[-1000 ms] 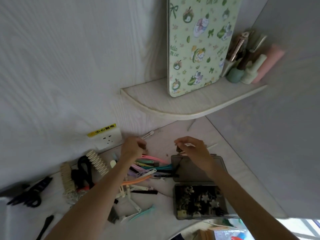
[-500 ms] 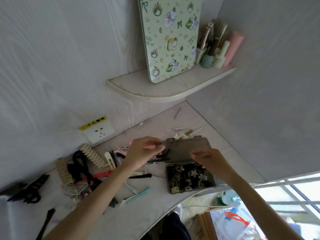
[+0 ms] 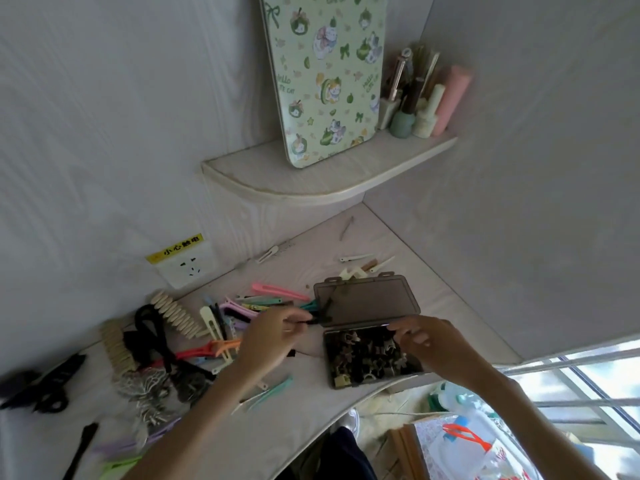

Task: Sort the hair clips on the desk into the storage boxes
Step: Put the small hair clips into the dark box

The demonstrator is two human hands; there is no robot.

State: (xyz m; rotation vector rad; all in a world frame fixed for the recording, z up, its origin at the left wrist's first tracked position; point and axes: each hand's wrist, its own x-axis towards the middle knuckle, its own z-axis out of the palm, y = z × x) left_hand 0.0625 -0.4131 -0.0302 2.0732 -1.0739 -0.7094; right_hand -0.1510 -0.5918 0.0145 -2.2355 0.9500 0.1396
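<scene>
Since the earlier frame, both hands have been drawn back to the storage box (image 3: pixel 372 355) at the tabletop's (image 3: pixel 433 282) front edge. Left hand (image 3: pixel 273 336) is pinched on a dark clip (image 3: pixel 320 318); right hand (image 3: pixel 427 341) rests on the hinge, grip unclear. Clip may snag the lid.

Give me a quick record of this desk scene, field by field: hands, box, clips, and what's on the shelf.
left hand: pinching a small dark clip beside the box
right hand: over the box's tray
storage box: open, lid back, tray holds small clips
loose clips: pastel pile left of box
shelf: patterned board, bottles
</scene>
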